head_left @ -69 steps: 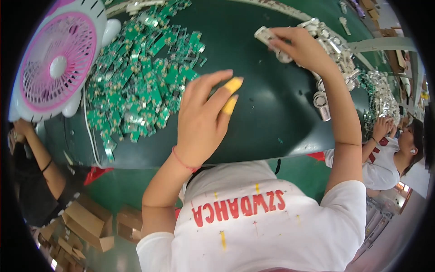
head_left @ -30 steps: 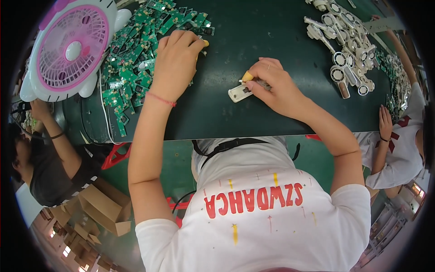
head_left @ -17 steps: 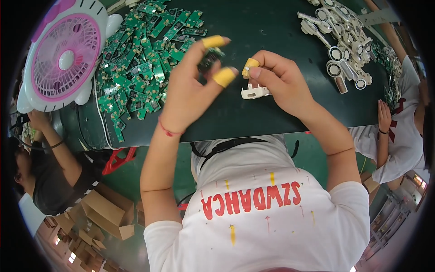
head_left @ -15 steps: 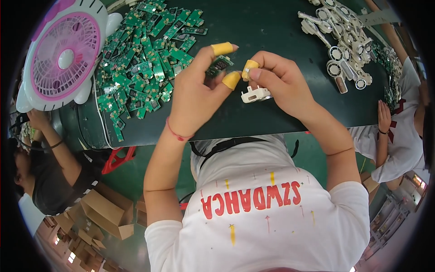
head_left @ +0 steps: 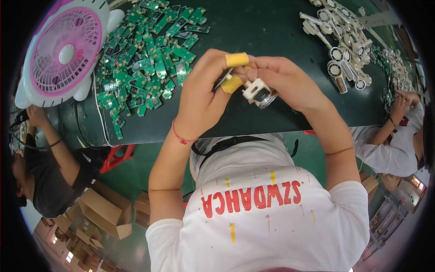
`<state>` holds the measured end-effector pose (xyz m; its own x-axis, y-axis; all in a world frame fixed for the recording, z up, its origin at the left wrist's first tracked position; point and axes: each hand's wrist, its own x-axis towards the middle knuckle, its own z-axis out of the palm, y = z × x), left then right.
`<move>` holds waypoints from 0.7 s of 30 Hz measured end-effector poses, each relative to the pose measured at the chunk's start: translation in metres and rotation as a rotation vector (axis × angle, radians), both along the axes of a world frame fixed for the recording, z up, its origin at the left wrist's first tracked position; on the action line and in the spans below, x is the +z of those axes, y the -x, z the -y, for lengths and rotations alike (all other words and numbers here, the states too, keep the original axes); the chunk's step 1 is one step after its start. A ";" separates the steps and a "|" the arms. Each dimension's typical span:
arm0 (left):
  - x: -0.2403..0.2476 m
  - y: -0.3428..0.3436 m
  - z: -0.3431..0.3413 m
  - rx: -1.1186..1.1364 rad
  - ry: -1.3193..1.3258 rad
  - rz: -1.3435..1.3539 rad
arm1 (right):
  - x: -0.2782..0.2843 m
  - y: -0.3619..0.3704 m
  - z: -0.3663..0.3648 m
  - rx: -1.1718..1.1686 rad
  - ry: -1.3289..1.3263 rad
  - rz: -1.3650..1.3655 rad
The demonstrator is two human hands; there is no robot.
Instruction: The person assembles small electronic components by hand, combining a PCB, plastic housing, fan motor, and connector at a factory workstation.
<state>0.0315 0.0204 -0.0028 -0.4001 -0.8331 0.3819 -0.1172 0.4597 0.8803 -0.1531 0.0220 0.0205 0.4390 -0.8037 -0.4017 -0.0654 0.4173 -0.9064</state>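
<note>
Above the table's near edge my two hands meet, fingertips together. My left hand (head_left: 201, 88) is closed, with yellow finger covers on its thumb and a finger, gripping a circuit board (head_left: 223, 80) seen nearly edge-on. My right hand (head_left: 283, 84) is closed round a small white plastic housing (head_left: 256, 89) with a clear, shiny part; it hangs below the fingers. Whether the board touches the housing is hidden by the fingertips. A large heap of green circuit boards (head_left: 147, 63) lies left of my hands.
A pink and white fan (head_left: 66, 56) stands at the left with a white cable beside the heap. White plastic housings (head_left: 342, 54) are piled at the right. Co-workers sit on both sides; one's hand (head_left: 398, 106) is at the right. Cardboard boxes (head_left: 104, 208) stand on the floor.
My left hand has moved right and turned, bringing the board up against my right fingers. The housing in my right hand has tilted, showing its clear part. The right co-worker's hands have moved.
</note>
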 end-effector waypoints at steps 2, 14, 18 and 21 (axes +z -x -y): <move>-0.001 0.000 -0.003 -0.010 -0.205 -0.066 | -0.005 0.004 -0.001 0.060 0.158 -0.141; -0.004 0.010 -0.006 0.045 -0.021 -0.056 | -0.001 -0.012 -0.016 -0.027 0.349 -0.123; -0.002 0.016 -0.006 0.003 0.088 -0.045 | 0.002 -0.016 -0.015 -0.011 0.304 0.007; -0.002 0.014 -0.005 -0.005 0.086 -0.001 | 0.001 -0.013 -0.016 0.000 0.254 0.080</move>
<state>0.0174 0.0253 -0.0044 -0.4037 -0.7950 0.4527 -0.1136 0.5345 0.8375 -0.1397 0.0375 0.0218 0.4614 -0.8742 -0.1511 0.0104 0.1756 -0.9844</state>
